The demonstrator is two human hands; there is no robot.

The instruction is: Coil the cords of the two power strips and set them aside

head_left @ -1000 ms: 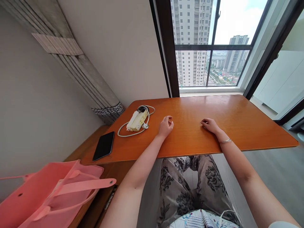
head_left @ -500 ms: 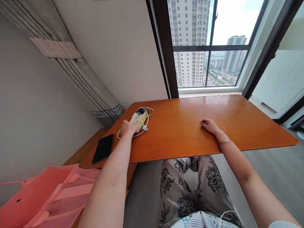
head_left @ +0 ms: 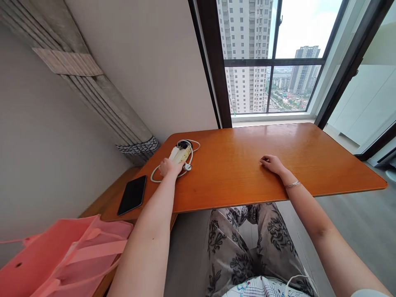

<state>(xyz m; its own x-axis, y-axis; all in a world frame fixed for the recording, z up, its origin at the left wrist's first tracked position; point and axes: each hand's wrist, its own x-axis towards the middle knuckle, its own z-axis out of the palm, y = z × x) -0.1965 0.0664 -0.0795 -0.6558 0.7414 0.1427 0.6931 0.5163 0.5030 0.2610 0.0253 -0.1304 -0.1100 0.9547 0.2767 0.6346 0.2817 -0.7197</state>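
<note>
A pale power strip [head_left: 182,154] lies toward the left end of the orange-brown table [head_left: 229,165], with its white cable looped around it and a white plug [head_left: 187,166] at its right side. My left hand [head_left: 171,167] is closed round the strip's near end. Something black sits at the strip's far end. My right hand [head_left: 272,163] rests on the table to the right, fingers curled in, with nothing visible in them; a thin bracelet circles that wrist.
A black tablet [head_left: 132,195] lies at the table's left end. A pink bag [head_left: 71,255] stands at the lower left. Behind the table are a grey curtain [head_left: 102,99] and a window with a dark frame [head_left: 247,62].
My left hand has shifted slightly to the right at the near end of the power strip, and its fingers sit lower on it. My right hand has stayed in place.
</note>
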